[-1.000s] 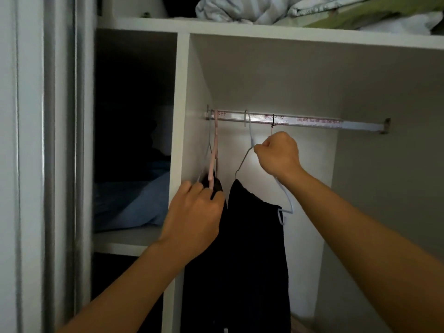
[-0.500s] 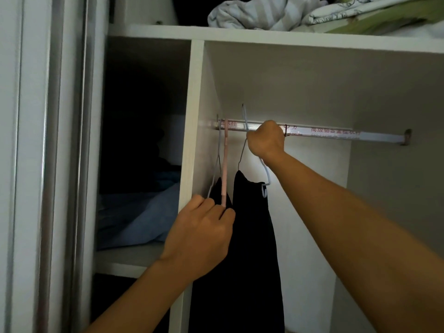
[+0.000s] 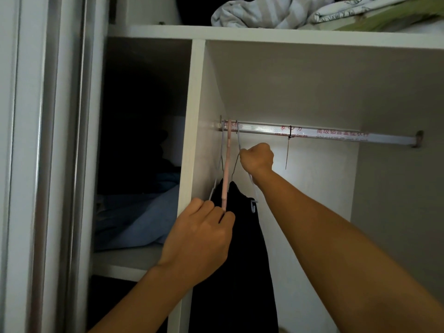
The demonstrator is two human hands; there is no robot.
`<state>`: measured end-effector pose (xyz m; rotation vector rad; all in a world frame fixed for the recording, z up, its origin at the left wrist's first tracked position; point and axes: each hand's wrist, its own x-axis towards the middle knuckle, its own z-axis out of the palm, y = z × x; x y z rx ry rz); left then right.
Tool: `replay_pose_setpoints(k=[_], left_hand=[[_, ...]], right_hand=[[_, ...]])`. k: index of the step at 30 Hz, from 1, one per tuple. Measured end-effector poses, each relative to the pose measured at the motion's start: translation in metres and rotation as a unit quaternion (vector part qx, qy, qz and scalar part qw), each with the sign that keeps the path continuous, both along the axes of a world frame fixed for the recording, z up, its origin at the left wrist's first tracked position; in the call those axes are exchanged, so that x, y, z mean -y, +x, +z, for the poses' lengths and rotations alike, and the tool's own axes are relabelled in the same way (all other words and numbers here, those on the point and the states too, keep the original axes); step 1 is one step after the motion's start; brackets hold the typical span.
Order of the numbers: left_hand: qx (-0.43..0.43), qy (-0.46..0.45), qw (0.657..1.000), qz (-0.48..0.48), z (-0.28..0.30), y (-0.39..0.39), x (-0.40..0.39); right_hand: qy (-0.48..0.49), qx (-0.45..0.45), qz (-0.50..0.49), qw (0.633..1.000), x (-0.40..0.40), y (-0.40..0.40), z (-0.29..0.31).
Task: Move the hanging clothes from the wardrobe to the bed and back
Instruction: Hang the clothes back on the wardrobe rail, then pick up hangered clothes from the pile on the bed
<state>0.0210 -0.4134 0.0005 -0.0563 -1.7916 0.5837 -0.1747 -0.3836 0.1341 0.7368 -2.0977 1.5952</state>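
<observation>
Your left hand [image 3: 197, 239], lower centre of frame, has its fingers [image 3: 206, 207] curled round the bottom end of the pink plastic hanger [image 3: 227, 164]; that hanger's hook is over the silver metal wardrobe rail [image 3: 336, 135] at its far left end. Your right hand [image 3: 257, 158], centre frame just below the rail, is a closed fist gripping the thin grey wire hanger [image 3: 237, 150] near its neck; its hook also sits on the rail, just right of the pink one.

The black hanging garment [image 3: 240, 260] is in the white wardrobe's [image 3: 192, 140] right-hand compartment, hung below both hangers and dropping out the bottom of frame. Can't tell which hanger carries which part of the dark cloth. A third pale wire hanger [image 3: 216, 183] sits behind the pink one, against the divider panel.

A short dark string [image 3: 289, 140] is tied round the rail mid-span, tail hanging down, well apart from the hangers.

Left compartment, centre left of frame: dark, with folded blue fabric [image 3: 139, 212] lying on its shelf. Top shelf, upper right of frame: crumpled grey-white bedding [image 3: 254, 13] beside a folded green-and-white patterned quilt [image 3: 374, 13]. A grey sliding-door frame [image 3: 48, 164] runs down the left edge.
</observation>
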Motion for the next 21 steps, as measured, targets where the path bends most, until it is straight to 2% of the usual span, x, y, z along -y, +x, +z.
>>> replay_pose_setpoints(k=[6,13,21], left_hand=[[0.006,-0.006,1.000,0.021,-0.001,-0.001,0.000],[0.006,-0.008,0.999,0.047,-0.001,-0.001,-0.001],[0.003,-0.006,0.997,0.081,-0.002,0.001,-0.005]], right_hand=[[-0.053,0.021,-0.008,0.998,0.009,0.008,-0.013],[-0.059,0.033,0.068,0.995,-0.022,0.010,-0.034],[0.020,0.093,0.131,0.987,-0.101,0.025,-0.106]])
